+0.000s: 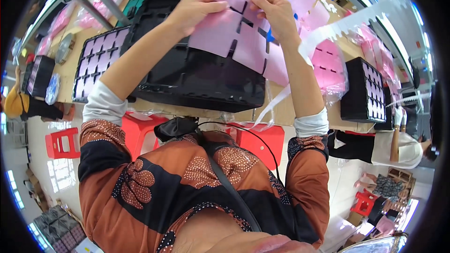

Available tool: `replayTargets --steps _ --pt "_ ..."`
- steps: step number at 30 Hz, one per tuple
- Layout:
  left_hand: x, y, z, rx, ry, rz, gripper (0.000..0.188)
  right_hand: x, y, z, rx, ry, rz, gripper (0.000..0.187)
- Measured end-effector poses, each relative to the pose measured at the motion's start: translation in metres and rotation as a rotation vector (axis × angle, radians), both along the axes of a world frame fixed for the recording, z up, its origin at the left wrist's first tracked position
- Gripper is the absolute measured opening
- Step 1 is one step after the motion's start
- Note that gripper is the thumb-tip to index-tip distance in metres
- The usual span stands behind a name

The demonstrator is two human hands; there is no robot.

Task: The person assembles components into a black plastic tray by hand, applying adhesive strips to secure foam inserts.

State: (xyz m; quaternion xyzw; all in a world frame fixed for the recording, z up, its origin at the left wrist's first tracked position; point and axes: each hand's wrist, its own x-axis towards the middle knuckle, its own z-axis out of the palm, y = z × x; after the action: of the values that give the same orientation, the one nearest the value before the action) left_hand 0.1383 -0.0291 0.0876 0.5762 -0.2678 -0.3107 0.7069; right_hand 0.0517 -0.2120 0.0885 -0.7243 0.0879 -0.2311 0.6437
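Both hands hold a pink foam divider grid (239,37) made of slotted strips, raised above a black plastic tray (197,79) on the workbench. My left hand (194,9) pinches the grid's upper left strip. My right hand (276,14) grips it near the upper middle. The grid hangs partly unfolded, its strips crossing at slots, and it hides part of the tray's right side. The tray's visible inside holds nothing.
A black tray filled with pink dividers (96,63) lies to the left, another (368,91) at the right. Bags of pink foam (330,68) and a white serrated strip (347,26) sit right. Red stools (61,143) stand under the bench. A person (398,145) works at right.
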Motion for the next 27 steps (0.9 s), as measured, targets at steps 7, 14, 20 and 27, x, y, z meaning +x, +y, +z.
replayTargets --steps 7,14,20,27 --pt "0.029 0.085 -0.041 0.050 0.179 0.177 0.025 -0.060 -0.032 -0.059 -1.081 -0.247 -0.481 0.035" --pt "0.031 0.111 -0.056 0.126 0.164 0.205 0.021 -0.095 -0.031 -0.086 -0.382 0.307 -0.361 0.057" --pt "0.026 0.110 -0.059 0.183 0.028 0.234 0.017 -0.098 -0.025 -0.082 -0.587 0.316 -0.389 0.051" --pt "0.024 0.103 -0.054 0.201 -0.004 0.214 0.025 -0.097 -0.022 -0.066 -0.556 0.316 -0.345 0.045"
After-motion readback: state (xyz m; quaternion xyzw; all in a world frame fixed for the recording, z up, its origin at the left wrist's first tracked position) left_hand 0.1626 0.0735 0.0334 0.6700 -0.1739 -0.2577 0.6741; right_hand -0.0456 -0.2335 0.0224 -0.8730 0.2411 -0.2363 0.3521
